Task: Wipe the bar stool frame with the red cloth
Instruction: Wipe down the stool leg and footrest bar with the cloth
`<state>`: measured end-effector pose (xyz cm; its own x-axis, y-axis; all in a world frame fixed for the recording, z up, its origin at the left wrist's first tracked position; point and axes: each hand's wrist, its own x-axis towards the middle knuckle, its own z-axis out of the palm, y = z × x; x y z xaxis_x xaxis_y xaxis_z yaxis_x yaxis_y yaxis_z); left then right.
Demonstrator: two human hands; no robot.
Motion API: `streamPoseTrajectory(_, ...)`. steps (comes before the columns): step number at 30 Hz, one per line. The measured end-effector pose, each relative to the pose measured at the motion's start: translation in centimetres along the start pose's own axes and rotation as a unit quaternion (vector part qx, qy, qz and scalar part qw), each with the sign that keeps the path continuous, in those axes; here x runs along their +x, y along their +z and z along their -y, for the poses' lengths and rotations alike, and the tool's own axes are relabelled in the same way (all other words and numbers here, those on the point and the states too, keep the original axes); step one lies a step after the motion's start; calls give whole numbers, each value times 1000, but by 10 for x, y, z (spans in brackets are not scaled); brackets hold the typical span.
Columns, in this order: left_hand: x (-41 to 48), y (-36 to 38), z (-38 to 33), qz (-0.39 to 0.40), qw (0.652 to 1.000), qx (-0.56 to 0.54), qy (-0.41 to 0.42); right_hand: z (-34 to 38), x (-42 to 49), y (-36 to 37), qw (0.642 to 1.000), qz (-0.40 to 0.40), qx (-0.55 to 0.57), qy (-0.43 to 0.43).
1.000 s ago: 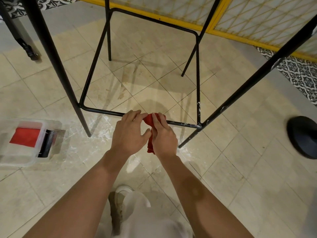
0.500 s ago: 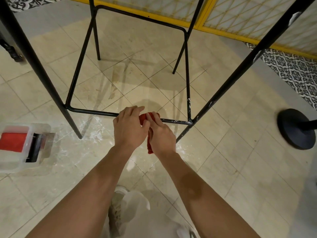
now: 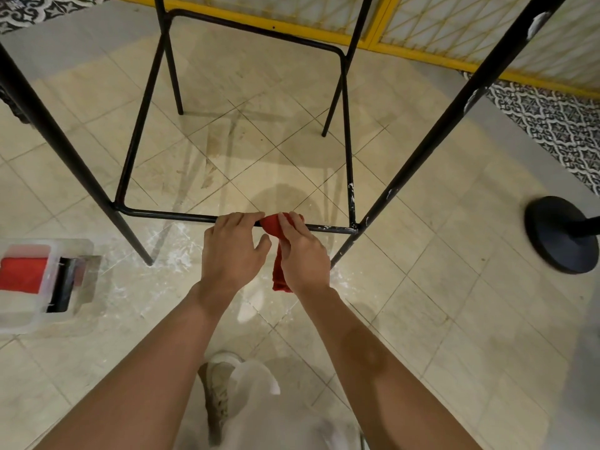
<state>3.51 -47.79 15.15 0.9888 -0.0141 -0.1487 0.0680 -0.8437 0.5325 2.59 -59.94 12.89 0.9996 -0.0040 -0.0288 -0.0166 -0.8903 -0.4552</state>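
Head view: the bar stool frame (image 3: pixel 349 131) stands on the tiled floor (image 3: pixel 438 287), black and flecked with white marks. Its near footrest bar (image 3: pixel 168 216) runs left to right just ahead of the person.

The left hand (image 3: pixel 232 248) rests on top of the footrest bar near the middle, fingers curled over it and thumb held out to the side. Just right of it, the right hand (image 3: pixel 300 251) pinches the red cloth (image 3: pixel 271 224) around the footrest bar, fingers and thumb closed on the fabric. The bunched part of the cloth wraps the bar between the two hands, and a loose tail hangs below it beside the right wrist.

Compared with half a second ago, both hands and the cloth keep nearly the same spot on the footrest bar, short of its right corner joint. The grips look unchanged, and only the framing has drifted slightly.

Left of the footrest bar and nearer the person, a clear plastic box (image 3: pixel 19 313) sits on the floor with a red item (image 3: pixel 22 274) inside. Well to the right of the bar stands a round black base (image 3: pixel 560 235). Beyond the bar, past the far legs, runs a yellow-framed screen (image 3: pixel 292 26). A light shoe (image 3: pixel 219 384) shows below the bar, between the forearms.
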Motion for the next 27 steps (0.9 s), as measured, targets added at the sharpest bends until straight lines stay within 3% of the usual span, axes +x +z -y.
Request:
streamPoseTrajectory(11, 0, -7, 2, 17, 999, -30, -5, -1, 0, -1, 998, -21, -23, 50)
streamPoseTrajectory(19, 0, -1, -11, 34, 998, -51, 14, -20, 0, -12, 993, 4, -97, -70)
streamPoseTrajectory(24, 0, 2, -18, 55, 997, -40, 34, -39, -7, -23, 990, 6, -143, 13)
streamPoseTrajectory(27, 0, 4, -21, 60, 997, -33, 42, -35, -7, -22, 989, -4, -144, 22)
